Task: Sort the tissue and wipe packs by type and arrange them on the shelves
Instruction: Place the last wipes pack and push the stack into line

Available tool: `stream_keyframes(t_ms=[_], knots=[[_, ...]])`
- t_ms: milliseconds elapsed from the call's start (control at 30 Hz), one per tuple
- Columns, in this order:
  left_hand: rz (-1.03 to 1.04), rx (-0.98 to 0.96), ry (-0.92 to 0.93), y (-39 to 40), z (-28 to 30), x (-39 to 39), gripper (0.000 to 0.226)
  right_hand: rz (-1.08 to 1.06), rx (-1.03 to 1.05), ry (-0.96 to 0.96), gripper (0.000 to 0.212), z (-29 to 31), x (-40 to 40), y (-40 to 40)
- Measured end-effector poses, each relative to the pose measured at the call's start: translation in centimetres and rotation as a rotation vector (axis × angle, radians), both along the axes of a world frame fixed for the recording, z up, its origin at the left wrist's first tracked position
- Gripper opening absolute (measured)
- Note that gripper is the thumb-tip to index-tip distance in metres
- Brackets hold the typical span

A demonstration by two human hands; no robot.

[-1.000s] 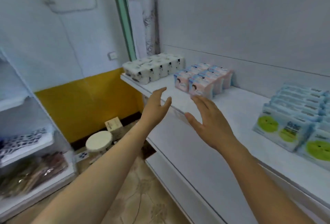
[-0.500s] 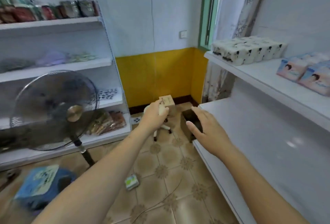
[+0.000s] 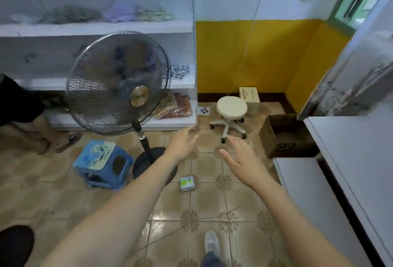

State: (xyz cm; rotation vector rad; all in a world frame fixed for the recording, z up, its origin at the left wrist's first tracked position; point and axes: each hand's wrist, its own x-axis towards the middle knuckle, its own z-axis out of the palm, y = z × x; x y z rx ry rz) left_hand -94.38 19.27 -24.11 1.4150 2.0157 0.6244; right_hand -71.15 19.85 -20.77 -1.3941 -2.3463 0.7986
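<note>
A single wipe pack (image 3: pixel 187 183) with a green circle on its label lies flat on the tiled floor, between my two forearms. My left hand (image 3: pixel 182 146) hovers above and beyond it, fingers relaxed and empty. My right hand (image 3: pixel 240 159) is spread open to the right of the pack, also holding nothing. The white shelf unit (image 3: pixel 348 173) stands at the right edge, and only bare shelf surface shows here. The packs stacked on its upper shelf are out of view.
A standing fan (image 3: pixel 119 84) rises left of my hands, its round base near a blue plastic stool (image 3: pixel 102 163). A white swivel stool (image 3: pixel 231 115) and an open cardboard box (image 3: pixel 285 135) sit ahead. Another shelf rack (image 3: pixel 95 28) lines the left wall. A person's legs (image 3: pixel 32 130) stand far left.
My view has swung left and down from the stocked shelf to the floor. Both hands have dropped with it, staying open and empty. The wipe pack on the tiles has come closer.
</note>
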Motion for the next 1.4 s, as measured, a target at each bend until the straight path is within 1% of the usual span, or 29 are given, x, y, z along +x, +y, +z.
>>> stream_keyframes(t_ms=[100,267,367,467,600,700,733,800,900,1000,1100,1167,1233,1300,1400], knots=[[0.072,-0.085,-0.011,3.7,-3.6,-2.6,0.058,0.063,-0.095,0.006,0.066,-3.0,-2.6,5.3],[0.145,-0.216,0.005,9.6,-10.4,-6.4,0.058,0.087,-0.209,-0.028,0.066,-9.4,-6.9,13.3],[0.169,-0.288,-0.005,12.7,-16.3,-8.6,0.058,0.112,-0.275,-0.124,0.065,-15.1,-9.3,16.8],[0.162,-0.333,0.013,15.5,-23.1,-10.6,0.055,0.107,-0.355,-0.184,0.062,-22.5,-11.1,19.6],[0.134,-0.415,0.013,17.9,-36.1,-13.2,0.049,0.075,-0.442,-0.235,0.059,-35.5,-12.7,21.6],[0.165,-0.471,0.004,17.6,-48.9,-15.1,0.064,0.062,-0.502,-0.268,0.06,-46.5,-13.7,22.0],[0.167,-0.495,0.011,17.2,-53.2,-15.7,0.063,0.055,-0.516,-0.278,0.06,-50.2,-14.0,22.1],[0.179,-0.516,0.02,16.6,-60.1,-16.4,0.051,0.046,-0.542,-0.293,0.06,-57.6,-14.7,22.2],[0.208,-0.516,-0.004,16.2,-69.5,-17.2,0.05,0.032,-0.601,-0.287,0.06,-68.5,-16.3,22.1],[0.275,-0.516,-0.079,16.5,-78.6,-17.8,0.053,-0.036,-0.682,-0.24,0.062,-78.1,-18.1,22.3],[0.396,-0.513,-0.194,17.5,-86.6,-18.3,0.062,-0.122,-0.771,-0.152,0.062,-86.1,-20.2,22.8],[0.497,-0.522,-0.323,18.5,-90.1,-18.4,0.069,-0.183,-0.831,-0.081,0.063,-89.6,-21.4,23.4],[0.633,-0.526,-0.517,19.3,-93.6,-18.6,0.072,-0.213,-0.896,-0.021,0.062,-93.2,-22.6,24.0],[0.748,-0.524,-0.685,19.7,-95.9,-18.6,0.065,-0.241,-0.978,0.056,0.054,-96.1,-23.6,24.2],[0.806,-0.506,-0.817,19.4,-97.4,-18.6,0.054,-0.294,-1.029,0.136,0.045,-98.3,-24.8,24.0]])
